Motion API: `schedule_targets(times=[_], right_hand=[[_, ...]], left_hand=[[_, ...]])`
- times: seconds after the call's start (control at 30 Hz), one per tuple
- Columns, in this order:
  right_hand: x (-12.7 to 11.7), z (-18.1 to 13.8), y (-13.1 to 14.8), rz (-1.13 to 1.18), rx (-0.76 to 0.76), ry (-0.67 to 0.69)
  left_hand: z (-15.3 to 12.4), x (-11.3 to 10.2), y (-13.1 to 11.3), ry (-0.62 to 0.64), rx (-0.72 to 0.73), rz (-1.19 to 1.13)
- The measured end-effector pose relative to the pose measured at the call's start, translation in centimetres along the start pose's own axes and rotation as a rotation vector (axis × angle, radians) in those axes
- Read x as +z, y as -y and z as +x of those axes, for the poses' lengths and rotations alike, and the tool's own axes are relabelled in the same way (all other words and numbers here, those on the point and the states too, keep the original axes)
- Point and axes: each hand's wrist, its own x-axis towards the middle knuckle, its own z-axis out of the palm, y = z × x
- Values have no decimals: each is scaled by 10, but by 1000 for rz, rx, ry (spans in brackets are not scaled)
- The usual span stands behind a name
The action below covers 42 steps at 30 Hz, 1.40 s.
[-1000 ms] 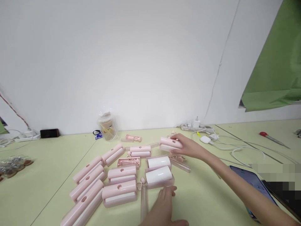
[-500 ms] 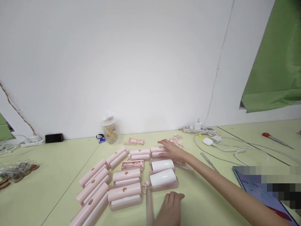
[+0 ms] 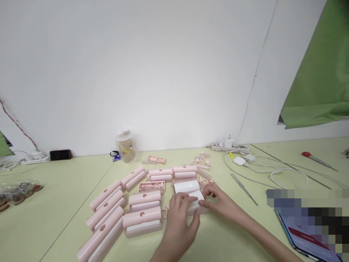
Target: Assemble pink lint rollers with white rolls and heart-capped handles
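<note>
White and glossy, the near roll (image 3: 198, 197) lies on the pale green table (image 3: 231, 240), under both hands. The left hand (image 3: 178, 218) arches over its left part with fingers bent and thumb spread well away from them; the right hand (image 3: 218, 200) meets its right end half closed, thumb and forefinger touching the white surface. Whether either hand truly grips it or only presses cannot be told. Just behind lies the far roll (image 3: 187, 187), also white. To the left, pink cases (image 3: 142, 218) lie in slanting rows (several show a small hole on top), with an open case (image 3: 152, 186) among them. Small pink parts (image 3: 202, 157) are scattered beyond the far roll. Off to the right rest a slim tool (image 3: 244, 189), a phone (image 3: 300, 233) with its screen partly pixelated, and white cables (image 3: 280, 171)
</note>
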Motion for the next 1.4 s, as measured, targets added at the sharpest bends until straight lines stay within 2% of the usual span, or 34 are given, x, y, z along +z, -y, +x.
schedule_targets(times=[0.13, 0.23, 0.33, 0.43, 0.6, 0.73, 0.83, 0.93, 1.0, 1.07, 1.17, 1.23, 1.33, 1.4], right_hand=[[-17, -2, 11, 27, -19, -39], [-29, -3, 12, 26, 53, -40], [-36, -6, -1, 62, 219, 65], [-40, -10, -13, 94, 301, 142], [-46, -13, -2, 252, 363, 77], [-50, -12, 10, 396, 337, 126], [-56, -12, 12, 439, 315, 88], [-63, -15, 16, 451, 196, -5], [-66, -20, 22, 420, 86, -20], [-66, -26, 33, 349, -26, 70], [-61, -34, 50, 262, -172, 281], [-57, -37, 56, 247, -234, 347], [-55, -35, 53, 234, -216, 259], [-54, -31, 43, 97, -150, 183]], left_hand=[[4, -3, 5, -8, -99, -61], [3, 2, 9, 98, -196, -94], [1, 9, 12, 243, -273, -100], [0, 13, 15, 288, -271, -69], [0, 14, 17, 308, -266, 6], [-1, 14, 17, 334, -250, 4], [-2, 14, 16, 363, -252, -50], [-3, 9, 14, 335, -269, -104], [-5, 4, 9, 310, -246, -135], [-6, -1, 2, 339, -217, -228], [-8, -4, -12, 430, -187, -463], [-9, -2, -20, 440, -164, -591], [-11, 3, -27, 455, -153, -679], [-12, 6, -29, 545, -143, -653]])
